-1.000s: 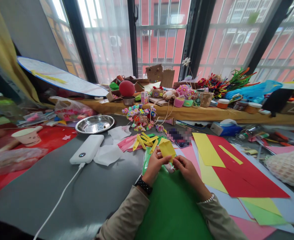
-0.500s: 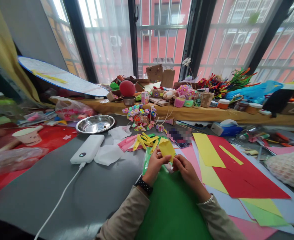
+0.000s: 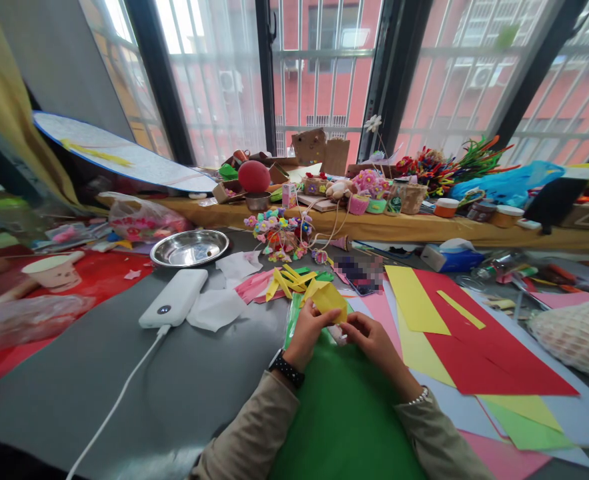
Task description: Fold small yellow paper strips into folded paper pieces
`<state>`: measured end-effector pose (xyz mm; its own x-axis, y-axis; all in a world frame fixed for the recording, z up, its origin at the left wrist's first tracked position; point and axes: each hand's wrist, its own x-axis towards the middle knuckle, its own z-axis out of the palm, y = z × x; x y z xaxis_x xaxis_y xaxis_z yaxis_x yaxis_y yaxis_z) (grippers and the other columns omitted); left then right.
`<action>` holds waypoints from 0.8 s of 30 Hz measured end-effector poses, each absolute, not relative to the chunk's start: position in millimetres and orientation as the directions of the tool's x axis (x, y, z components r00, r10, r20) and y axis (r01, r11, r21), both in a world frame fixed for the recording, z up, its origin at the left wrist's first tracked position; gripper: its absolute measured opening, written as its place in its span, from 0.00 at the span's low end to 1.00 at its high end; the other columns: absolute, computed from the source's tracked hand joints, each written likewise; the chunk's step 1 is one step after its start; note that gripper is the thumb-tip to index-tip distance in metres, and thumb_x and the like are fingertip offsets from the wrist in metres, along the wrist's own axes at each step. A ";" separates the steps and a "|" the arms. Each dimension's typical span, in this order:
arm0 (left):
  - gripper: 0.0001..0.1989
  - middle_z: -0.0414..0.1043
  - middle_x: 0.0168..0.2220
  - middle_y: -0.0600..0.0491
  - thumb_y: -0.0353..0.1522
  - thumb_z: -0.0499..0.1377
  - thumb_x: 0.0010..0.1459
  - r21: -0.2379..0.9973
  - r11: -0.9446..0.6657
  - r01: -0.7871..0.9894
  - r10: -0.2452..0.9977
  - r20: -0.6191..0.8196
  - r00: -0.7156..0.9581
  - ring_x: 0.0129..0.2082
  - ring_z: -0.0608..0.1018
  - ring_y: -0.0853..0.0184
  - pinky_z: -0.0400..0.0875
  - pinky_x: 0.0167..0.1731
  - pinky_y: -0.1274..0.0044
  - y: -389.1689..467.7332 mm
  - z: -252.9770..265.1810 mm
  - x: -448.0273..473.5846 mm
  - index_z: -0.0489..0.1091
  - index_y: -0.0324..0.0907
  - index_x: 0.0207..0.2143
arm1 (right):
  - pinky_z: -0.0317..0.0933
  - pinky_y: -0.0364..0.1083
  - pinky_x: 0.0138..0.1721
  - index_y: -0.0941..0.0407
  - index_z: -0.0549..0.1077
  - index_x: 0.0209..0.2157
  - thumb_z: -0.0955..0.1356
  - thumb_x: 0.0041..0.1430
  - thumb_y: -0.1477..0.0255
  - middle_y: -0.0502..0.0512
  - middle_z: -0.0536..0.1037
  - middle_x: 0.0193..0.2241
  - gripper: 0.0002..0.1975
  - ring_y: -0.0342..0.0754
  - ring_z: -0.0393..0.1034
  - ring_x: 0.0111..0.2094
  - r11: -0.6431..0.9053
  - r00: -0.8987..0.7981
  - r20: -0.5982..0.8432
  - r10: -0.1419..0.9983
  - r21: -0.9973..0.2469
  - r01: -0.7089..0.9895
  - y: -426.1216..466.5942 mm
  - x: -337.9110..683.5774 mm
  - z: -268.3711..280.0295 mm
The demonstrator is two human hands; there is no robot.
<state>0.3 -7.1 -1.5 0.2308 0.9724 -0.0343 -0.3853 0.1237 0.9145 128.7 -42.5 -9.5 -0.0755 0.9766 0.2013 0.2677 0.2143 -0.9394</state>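
A folded piece of yellow paper [image 3: 330, 300] is held up between my two hands, over the far end of a green sheet [image 3: 349, 407]. My left hand [image 3: 311, 331] pinches its lower left side, thumb lying across the front. At its lower right corner, the fingertips of my right hand [image 3: 369, 335] are closed on the edge. Just behind the paper lie several folded yellow strips [image 3: 287, 281], with pink strips [image 3: 255, 287] to their left. A small clear plastic packet [image 3: 338, 335] shows between my hands.
A white power bank [image 3: 174, 300] with a cable and a steel plate [image 3: 190, 249] lie left. Red card [image 3: 494, 353] and yellow paper [image 3: 417, 300] cover the right. Behind stand a bunch of small flowers [image 3: 279, 233] and a blurred phone [image 3: 361, 277]. A crowded ledge [image 3: 214, 215] runs under the window.
The yellow paper has tipped from more upright to flatter and leans leftward. My right hand has shifted slightly left along its lower edge. Both hands keep hold of it.
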 end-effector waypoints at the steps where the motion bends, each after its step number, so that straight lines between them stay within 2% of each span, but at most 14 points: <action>1: 0.22 0.71 0.30 0.51 0.31 0.63 0.35 0.913 0.125 -0.389 0.974 -0.039 0.223 0.29 0.74 0.67 0.68 0.29 0.77 -6.9 -1.7 0.2 0.60 0.37 0.35 | 0.58 0.42 0.25 0.58 0.65 0.25 0.63 0.46 0.61 0.49 0.68 0.20 0.13 0.43 0.63 0.23 0.220 -0.077 0.207 0.975 -0.934 0.282 -42.6 128.5 -9.9; 11: 0.18 0.71 0.31 0.49 0.32 0.62 0.36 0.924 0.115 -0.365 0.961 -0.010 0.277 0.30 0.73 0.67 0.67 0.31 0.77 -5.7 -2.7 -0.5 0.65 0.35 0.32 | 0.58 0.41 0.24 0.58 0.66 0.25 0.63 0.45 0.61 0.47 0.67 0.17 0.13 0.42 0.63 0.20 0.180 -0.010 0.180 0.984 -0.971 0.157 -44.3 128.9 -3.7; 16: 0.19 0.71 0.32 0.49 0.33 0.62 0.36 0.921 0.121 -0.369 0.967 -0.025 0.254 0.31 0.73 0.67 0.67 0.29 0.79 -6.9 -1.3 -0.9 0.65 0.36 0.33 | 0.59 0.42 0.24 0.58 0.67 0.26 0.64 0.44 0.60 0.50 0.69 0.20 0.15 0.43 0.63 0.21 0.175 -0.017 0.175 0.984 -0.970 0.166 -44.2 128.9 -3.7; 19: 0.20 0.70 0.31 0.49 0.33 0.62 0.35 0.933 0.130 -0.336 0.957 -0.029 0.289 0.29 0.73 0.68 0.66 0.25 0.82 -6.8 -1.3 0.3 0.64 0.36 0.33 | 0.59 0.42 0.25 0.58 0.67 0.26 0.62 0.46 0.59 0.50 0.69 0.20 0.15 0.43 0.63 0.21 0.184 0.064 0.196 0.978 -0.969 0.167 -42.8 132.7 -5.3; 21: 0.23 0.70 0.31 0.50 0.33 0.63 0.35 0.922 0.141 -0.359 0.964 -0.045 0.263 0.28 0.73 0.69 0.65 0.23 0.83 -6.0 -1.7 1.5 0.62 0.37 0.36 | 0.59 0.43 0.26 0.57 0.67 0.27 0.62 0.46 0.59 0.50 0.69 0.20 0.15 0.43 0.63 0.22 0.181 0.138 0.198 0.970 -0.975 0.127 -40.8 137.5 -7.4; 24: 0.24 0.68 0.33 0.50 0.34 0.62 0.37 0.892 0.129 -0.433 0.988 -0.076 0.137 0.28 0.73 0.70 0.66 0.23 0.82 -4.4 -1.6 1.9 0.59 0.39 0.39 | 0.60 0.43 0.27 0.57 0.66 0.28 0.62 0.47 0.61 0.51 0.70 0.24 0.14 0.43 0.64 0.23 0.174 0.194 0.188 0.963 -0.981 0.087 -37.9 144.9 -9.5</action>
<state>1.9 -4.4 -1.6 0.1368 0.9877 -0.0762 -0.4332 0.1289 0.8920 144.9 -37.9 -9.5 0.1939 0.9628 0.1882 0.0867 0.1743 -0.9809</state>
